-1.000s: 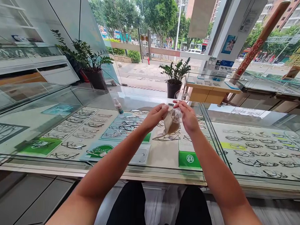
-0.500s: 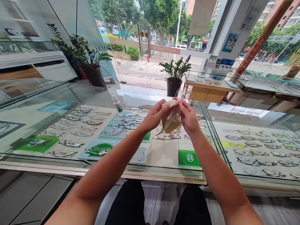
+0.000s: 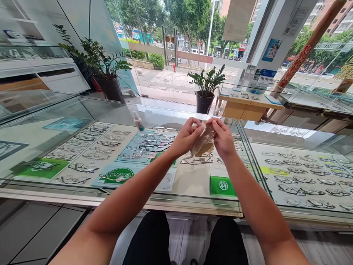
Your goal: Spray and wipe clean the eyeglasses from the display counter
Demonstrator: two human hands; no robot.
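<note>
Above the glass counter, my left hand [image 3: 189,138] pinches a pale cleaning cloth [image 3: 197,146], whose loose end hangs below the fingers. My right hand [image 3: 223,139] is closed on a pair of thin-framed eyeglasses [image 3: 208,134] with clear lenses. One lens shows between the hands beside the cloth, and the other stands out above the right fingers. The fingertips of both hands are close together. Part of the frame is hidden behind the fingers and cloth. A small spray bottle [image 3: 138,121] stands on the glass, left of my hands.
Rows of display eyeglasses [image 3: 90,145] lie inside the glass counter [image 3: 191,204], with green cards [image 3: 223,186] among them. Another display section [image 3: 303,179] adjoins on the right. Beyond the counter are potted plants [image 3: 205,102], a wooden cabinet [image 3: 251,109] and a window.
My left hand has shifted slightly right and turned, and the cloth has bunched closer to the fingers. The upper lens sits a little lower. My right hand keeps its hold on the eyeglasses.
</note>
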